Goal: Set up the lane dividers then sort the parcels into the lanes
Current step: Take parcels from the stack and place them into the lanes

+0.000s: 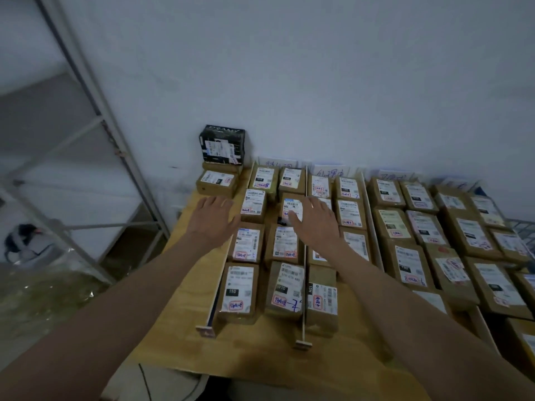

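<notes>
Brown cardboard parcels with white labels lie in rows on a wooden table (185,302), split into lanes by thin upright dividers: one at the left (223,273), one in the middle (305,256), another further right (373,227). My left hand (212,217) hovers with straight fingers over bare table left of the first lane, just before a small brown parcel (217,182). My right hand (314,219) lies flat, fingers spread, on a labelled parcel (291,208) in the first lane's third row. Neither hand holds anything.
A black box (222,144) is stacked on small brown parcels at the table's far left corner, against the white wall. A grey metal shelf frame (95,111) stands to the left. Paper lane signs (278,163) lean on the wall behind the lanes.
</notes>
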Motion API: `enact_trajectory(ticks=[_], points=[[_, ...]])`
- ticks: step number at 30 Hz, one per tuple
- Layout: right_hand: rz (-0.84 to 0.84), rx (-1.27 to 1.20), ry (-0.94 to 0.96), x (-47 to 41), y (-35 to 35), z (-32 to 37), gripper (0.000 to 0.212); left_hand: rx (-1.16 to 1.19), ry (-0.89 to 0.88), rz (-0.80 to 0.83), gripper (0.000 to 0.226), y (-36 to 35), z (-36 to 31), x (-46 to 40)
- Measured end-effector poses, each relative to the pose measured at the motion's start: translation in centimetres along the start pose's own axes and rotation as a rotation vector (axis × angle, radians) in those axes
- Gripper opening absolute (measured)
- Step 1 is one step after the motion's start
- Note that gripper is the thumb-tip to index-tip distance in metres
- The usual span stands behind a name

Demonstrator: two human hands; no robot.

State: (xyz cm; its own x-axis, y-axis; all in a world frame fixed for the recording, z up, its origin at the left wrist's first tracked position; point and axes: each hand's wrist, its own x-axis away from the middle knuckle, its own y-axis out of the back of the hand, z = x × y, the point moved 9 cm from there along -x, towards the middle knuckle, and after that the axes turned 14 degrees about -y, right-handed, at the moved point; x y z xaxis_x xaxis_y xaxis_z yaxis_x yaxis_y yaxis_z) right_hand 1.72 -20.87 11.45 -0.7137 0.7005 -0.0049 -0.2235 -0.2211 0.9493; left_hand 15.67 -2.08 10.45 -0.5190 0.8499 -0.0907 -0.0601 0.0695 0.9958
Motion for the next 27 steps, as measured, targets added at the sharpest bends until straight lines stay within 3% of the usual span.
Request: enact_trajectory(ticks=[10,27], points=[[0.035,-0.019,0.035,-4.9,-3.6,9.8,0.053,0.001,0.129,0.033,0.058,-0.6,11.6,-0.4],[0.205,-0.020,-0.122,-17.2,-16.5,20.0,0.043,0.133,0.026,0.203,0.059,-11.1,25.3,-10.4]])
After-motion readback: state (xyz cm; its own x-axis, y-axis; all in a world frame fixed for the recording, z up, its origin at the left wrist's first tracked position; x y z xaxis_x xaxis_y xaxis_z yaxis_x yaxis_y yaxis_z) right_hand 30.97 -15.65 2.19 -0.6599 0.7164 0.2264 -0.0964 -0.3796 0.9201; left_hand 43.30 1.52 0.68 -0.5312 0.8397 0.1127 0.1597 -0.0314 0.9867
